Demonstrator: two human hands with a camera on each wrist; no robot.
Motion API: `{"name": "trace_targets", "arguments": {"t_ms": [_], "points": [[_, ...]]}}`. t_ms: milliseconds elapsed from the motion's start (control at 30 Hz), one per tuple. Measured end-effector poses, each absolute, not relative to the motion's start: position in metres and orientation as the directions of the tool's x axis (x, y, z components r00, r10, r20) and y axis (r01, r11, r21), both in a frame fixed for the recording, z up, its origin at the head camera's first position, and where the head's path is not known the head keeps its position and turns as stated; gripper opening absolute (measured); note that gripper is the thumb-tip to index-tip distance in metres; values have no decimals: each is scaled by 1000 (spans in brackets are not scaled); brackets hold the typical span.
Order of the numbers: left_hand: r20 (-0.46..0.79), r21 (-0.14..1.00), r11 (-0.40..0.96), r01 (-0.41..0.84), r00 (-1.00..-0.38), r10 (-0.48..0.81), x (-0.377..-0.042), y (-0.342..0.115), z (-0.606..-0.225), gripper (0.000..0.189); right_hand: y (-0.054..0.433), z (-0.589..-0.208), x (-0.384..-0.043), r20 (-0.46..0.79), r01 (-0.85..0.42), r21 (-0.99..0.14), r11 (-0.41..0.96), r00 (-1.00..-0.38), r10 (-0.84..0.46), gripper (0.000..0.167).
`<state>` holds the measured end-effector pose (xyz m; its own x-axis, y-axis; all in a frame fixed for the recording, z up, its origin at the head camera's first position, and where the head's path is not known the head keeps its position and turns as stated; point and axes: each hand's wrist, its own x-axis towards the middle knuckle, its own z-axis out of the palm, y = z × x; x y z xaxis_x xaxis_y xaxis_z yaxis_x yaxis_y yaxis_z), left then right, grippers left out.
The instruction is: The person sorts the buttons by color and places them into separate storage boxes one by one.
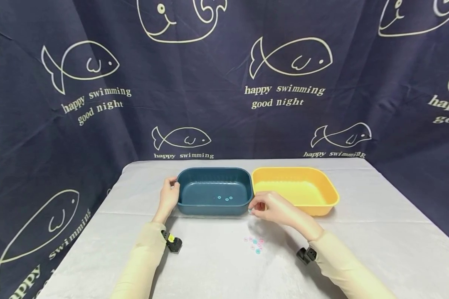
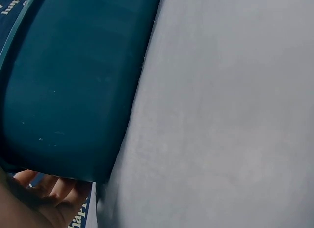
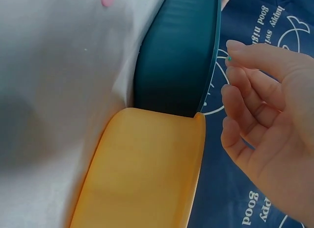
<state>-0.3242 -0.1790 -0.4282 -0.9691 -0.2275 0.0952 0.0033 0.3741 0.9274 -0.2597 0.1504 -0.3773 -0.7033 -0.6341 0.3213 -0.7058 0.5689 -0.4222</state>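
Note:
At the left end of a dark teal plastic bin point(image 1: 211, 210), my left hand point(image 1: 169, 196) grips the rim and end wall. In the left wrist view the fingers point(image 2: 61, 189) lie against that end. Several light-blue buttons point(image 1: 227, 199) rest on the bin's floor. My right hand point(image 1: 273, 207) pinches a small blue button point(image 1: 250, 210) between thumb and index finger, near the bin's front right corner. In the right wrist view only a tiny green-blue edge of the button point(image 3: 229, 58) shows at the fingertips. Pink and blue buttons point(image 1: 258, 245) lie loosely grouped on the table.
A yellow plastic bin point(image 1: 314, 209) stands right beside the teal one, partly hidden by my right hand. Both are on a table with a pale grey cloth point(image 1: 209, 257). A dark blue curtain point(image 1: 224, 104) with fish drawings hangs behind.

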Motion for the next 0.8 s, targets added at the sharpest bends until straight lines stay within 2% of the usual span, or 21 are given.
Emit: {"name": "trace_targets", "arguments": {"t_ms": [800], "points": [[93, 924, 382, 0, -969, -227, -324, -178, -428, 38, 122, -367, -277, 374, -737, -380, 559, -675, -636, 7]]}}
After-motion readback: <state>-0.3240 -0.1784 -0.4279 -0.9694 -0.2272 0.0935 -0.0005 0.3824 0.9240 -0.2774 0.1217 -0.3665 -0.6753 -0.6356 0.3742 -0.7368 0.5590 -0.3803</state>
